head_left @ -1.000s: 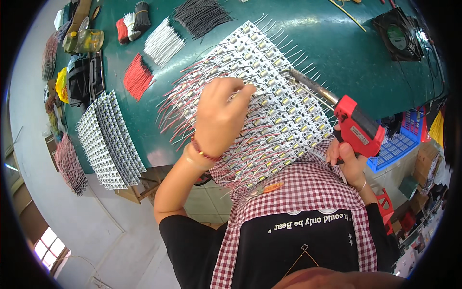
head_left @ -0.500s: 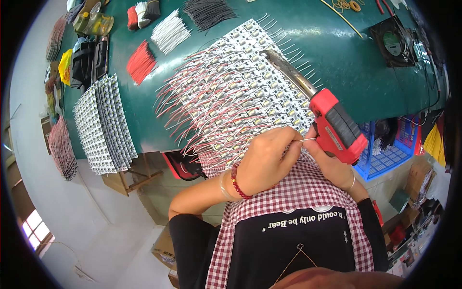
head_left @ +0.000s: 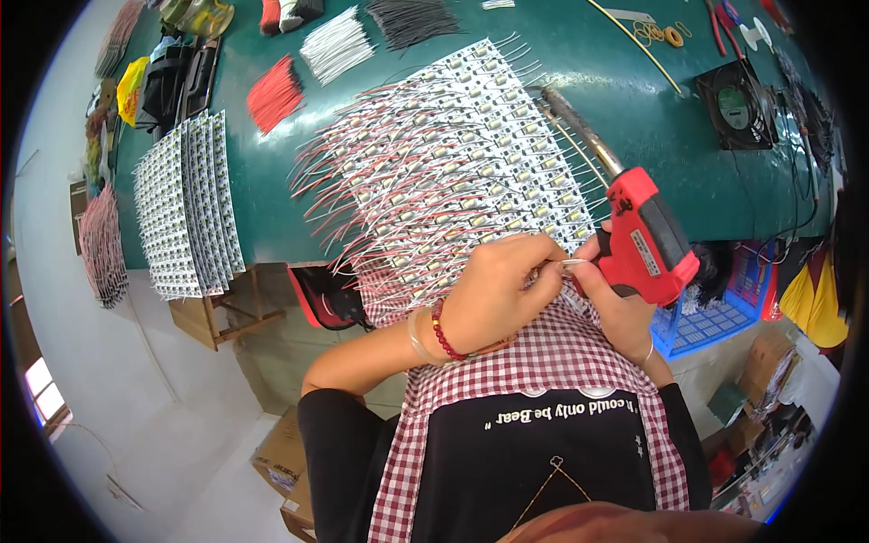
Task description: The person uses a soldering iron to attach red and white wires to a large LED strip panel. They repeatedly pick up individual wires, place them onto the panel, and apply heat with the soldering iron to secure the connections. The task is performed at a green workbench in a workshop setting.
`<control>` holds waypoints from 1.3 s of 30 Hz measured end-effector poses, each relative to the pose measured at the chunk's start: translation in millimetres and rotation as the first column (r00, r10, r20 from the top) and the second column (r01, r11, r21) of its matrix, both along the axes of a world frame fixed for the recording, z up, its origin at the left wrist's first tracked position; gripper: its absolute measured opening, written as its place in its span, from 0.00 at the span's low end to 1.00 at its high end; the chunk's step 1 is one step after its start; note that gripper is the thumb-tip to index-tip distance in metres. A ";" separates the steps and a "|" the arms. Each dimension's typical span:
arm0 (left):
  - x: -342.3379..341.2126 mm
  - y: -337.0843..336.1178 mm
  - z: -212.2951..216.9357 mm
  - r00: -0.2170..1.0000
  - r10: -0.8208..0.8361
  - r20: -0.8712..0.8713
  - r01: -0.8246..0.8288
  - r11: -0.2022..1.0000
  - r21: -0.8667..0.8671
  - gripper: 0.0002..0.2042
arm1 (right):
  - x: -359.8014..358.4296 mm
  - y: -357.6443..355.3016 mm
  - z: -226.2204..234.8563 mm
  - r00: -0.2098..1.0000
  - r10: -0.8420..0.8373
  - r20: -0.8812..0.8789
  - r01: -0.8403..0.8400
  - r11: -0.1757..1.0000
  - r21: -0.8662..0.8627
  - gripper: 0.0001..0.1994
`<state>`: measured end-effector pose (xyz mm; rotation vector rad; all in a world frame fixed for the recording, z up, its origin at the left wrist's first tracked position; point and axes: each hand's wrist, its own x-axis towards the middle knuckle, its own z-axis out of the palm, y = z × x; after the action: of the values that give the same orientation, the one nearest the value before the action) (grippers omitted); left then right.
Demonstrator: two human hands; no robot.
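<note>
A red and dark grey soldering gun is gripped in my right hand. Its metal barrel points up and left, the darkened tip lying just past the right edge of the circuit board panel. White and red wires rise from the panel in rows, and small pale components dot it. My left hand is closed in a pinch on a thin whitish wire. That wire runs to my right thumb, so both hands' fingertips nearly meet over the panel's near edge.
Bundles of red wires, white wires and black wires lie on the green table. More board panels stand at the left edge. A small fan sits at right, above a blue crate.
The soldering gun's tip has swung right, off the panel's components to beyond its edge. Both hands have stayed close together, pinching the wire. The whole view has shifted slightly.
</note>
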<state>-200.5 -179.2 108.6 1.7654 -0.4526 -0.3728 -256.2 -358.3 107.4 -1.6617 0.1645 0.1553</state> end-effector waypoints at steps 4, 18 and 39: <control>0.0 1.8 7.6 1.000 -0.005 -0.021 0.006 0.999 0.053 0.03 | 2.3 7.6 3.0 0.998 -0.059 -0.033 0.060 0.998 0.029 0.28; -4.3 6.8 -8.0 0.982 0.018 0.188 -0.025 0.999 0.036 0.03 | 1.2 10.9 2.8 0.999 -0.034 -0.017 0.034 0.999 0.019 0.23; 71.0 41.4 -47.2 0.695 -0.138 0.706 -0.188 0.912 0.364 0.12 | -7.4 -20.4 -18.1 0.978 -0.208 -0.029 0.210 0.957 0.202 0.24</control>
<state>-129.5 -137.9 61.4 2.3120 -0.9652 0.3190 -263.6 -378.7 89.3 -1.4287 0.3190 0.0169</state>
